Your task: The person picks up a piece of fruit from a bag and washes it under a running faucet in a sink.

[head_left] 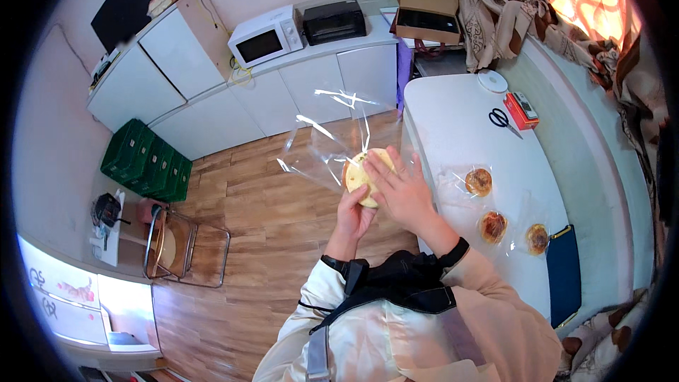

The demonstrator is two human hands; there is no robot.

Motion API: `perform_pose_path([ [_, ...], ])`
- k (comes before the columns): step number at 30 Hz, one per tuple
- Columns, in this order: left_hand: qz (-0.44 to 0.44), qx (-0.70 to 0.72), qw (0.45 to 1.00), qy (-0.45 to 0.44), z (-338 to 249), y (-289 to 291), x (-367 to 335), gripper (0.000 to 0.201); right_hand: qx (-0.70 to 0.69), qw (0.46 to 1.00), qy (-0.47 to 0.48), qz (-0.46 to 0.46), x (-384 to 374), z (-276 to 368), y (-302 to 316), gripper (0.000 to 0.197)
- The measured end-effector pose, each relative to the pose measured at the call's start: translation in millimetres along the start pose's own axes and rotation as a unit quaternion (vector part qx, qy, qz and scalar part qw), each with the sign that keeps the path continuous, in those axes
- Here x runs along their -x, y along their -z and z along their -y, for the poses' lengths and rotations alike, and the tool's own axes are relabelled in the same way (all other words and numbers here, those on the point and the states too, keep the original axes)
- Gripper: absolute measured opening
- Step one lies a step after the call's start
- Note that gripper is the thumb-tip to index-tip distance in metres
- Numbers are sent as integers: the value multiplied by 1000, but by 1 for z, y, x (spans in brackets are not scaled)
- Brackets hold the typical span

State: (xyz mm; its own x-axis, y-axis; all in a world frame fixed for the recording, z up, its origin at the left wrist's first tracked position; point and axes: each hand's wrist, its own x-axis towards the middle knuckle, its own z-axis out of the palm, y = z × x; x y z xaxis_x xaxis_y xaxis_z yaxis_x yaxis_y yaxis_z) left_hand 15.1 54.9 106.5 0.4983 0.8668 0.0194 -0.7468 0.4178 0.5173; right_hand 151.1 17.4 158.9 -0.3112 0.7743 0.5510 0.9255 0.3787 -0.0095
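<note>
In front of my body, above the floor, a round pale-yellow bread bun (358, 178) is held up with its flat face toward me. My left hand (356, 218) grips it from below, thumb on the near face and fingers behind. Stretched-out fingers of my right hand (400, 189) lie flat across its right side. A clear plastic bag (322, 131) spreads out beyond the bun, up and to the left, shining in the light. How far the bun sits inside the bag I cannot tell. Part of the bun is hidden under my right fingers.
On the white table (453, 120) at right lie several browned round breads (493, 227) in clear wrapping, black scissors (499, 118), a red box (521, 111), a white disc-shaped roll (492, 81) and a dark blue folder (564, 276). A folding chair (187, 247) and green crates (146, 160) stand at left.
</note>
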Motion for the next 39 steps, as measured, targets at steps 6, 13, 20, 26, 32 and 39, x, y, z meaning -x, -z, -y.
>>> perform_pose_path([
  [6, -6, -74, 997, -26, 2, -26, 7, 47, -82, 996, -11, -42, 14, -1, 2, 60],
  [13, 6, -144, 990, -2, -2, -39, 6, 47, -100, 994, -13, -52, 24, -10, 2, 67],
  [20, -45, -149, 986, 64, 10, -12, 4, 51, -116, 992, -25, 44, 39, -11, -8, 75],
  [26, -56, -72, 992, 89, 23, 4, -10, 41, -82, 997, -2, -17, 48, -21, -24, 75],
  [32, -54, -72, 993, 70, 24, -13, -13, 43, -167, 986, 2, 8, 51, -40, -14, 70],
  [39, -17, -70, 997, 18, 22, -35, -17, 53, -108, 987, 80, -93, 45, -70, -35, 58],
])
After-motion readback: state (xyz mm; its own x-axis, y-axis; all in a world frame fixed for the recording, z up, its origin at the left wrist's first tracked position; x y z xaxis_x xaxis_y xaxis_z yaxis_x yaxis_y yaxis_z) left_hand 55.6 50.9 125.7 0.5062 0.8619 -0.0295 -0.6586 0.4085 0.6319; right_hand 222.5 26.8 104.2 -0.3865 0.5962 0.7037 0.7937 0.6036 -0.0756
